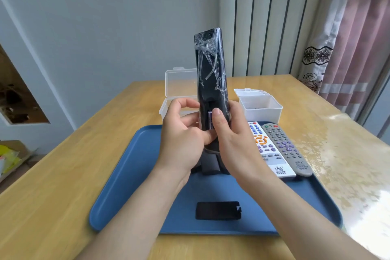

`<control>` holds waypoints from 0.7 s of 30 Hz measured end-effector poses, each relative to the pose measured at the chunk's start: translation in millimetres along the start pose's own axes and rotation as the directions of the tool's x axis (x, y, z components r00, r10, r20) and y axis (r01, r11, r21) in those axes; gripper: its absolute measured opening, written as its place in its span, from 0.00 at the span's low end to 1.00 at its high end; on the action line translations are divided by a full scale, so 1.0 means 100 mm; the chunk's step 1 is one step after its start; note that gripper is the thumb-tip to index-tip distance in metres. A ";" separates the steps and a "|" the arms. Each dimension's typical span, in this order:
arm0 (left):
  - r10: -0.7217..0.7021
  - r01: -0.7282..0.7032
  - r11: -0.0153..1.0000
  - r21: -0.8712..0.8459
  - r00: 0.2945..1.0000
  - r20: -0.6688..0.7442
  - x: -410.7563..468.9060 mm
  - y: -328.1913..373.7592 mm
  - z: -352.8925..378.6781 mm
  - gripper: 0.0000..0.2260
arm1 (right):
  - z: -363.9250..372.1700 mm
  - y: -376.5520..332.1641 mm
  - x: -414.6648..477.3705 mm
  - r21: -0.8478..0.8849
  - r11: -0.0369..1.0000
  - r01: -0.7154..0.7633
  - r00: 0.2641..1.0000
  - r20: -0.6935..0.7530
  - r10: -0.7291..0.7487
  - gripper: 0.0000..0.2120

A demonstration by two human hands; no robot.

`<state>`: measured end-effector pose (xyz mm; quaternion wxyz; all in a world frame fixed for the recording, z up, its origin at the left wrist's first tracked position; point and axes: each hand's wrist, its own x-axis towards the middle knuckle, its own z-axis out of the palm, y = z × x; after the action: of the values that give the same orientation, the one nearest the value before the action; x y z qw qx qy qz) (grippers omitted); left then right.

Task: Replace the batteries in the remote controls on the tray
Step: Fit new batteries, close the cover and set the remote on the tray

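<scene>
A long black remote (211,74), wrapped in clear film, stands upright above the blue tray (130,186) with its back toward me. My left hand (183,139) and my right hand (230,139) both grip its lower half. The battery bay is uncovered, and my right thumb presses on a purple battery (210,119) inside it. The black battery cover (218,210) lies flat on the tray near its front edge. A white remote (272,158) and a grey remote (285,148) lie side by side on the tray's right part.
Two clear plastic boxes with raised lids stand behind the tray: one (179,88) behind the black remote, one (260,107) at the right. The wooden table (52,175) has bare surface to the left and right of the tray. A curtain (348,48) hangs at right.
</scene>
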<state>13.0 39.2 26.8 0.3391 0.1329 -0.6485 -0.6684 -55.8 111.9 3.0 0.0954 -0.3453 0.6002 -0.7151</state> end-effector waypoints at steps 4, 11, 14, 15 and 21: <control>0.021 -0.021 1.000 0.000 1.000 0.005 -0.01 0.01 -0.01 0.19 | -0.01 -0.01 0.00 0.032 0.999 0.001 1.000 -0.013 -0.001 0.06; -0.017 0.016 1.000 0.011 0.999 0.046 0.03 0.00 -0.03 0.19 | -0.01 0.03 0.02 -0.034 0.999 0.032 0.995 -0.093 -0.035 0.06; -0.059 0.058 0.998 0.014 0.990 0.126 0.10 0.00 -0.10 0.22 | 0.00 0.00 0.04 0.007 1.000 0.016 0.994 -0.109 -0.015 0.06; -0.072 0.074 0.997 -0.006 0.985 0.156 0.10 -0.01 -0.12 0.23 | 0.01 -0.01 0.04 -0.016 1.000 0.014 0.995 -0.094 -0.015 0.07; -0.099 0.122 0.991 -0.056 0.945 0.312 0.11 -0.08 -0.16 0.18 | -0.07 -0.03 0.06 0.177 0.957 -0.229 0.969 0.130 0.208 0.09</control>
<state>12.0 19.1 19.8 0.2004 0.0502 -0.6598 -0.7225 -64.2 114.9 7.8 0.2395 -0.3049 0.5574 -0.7342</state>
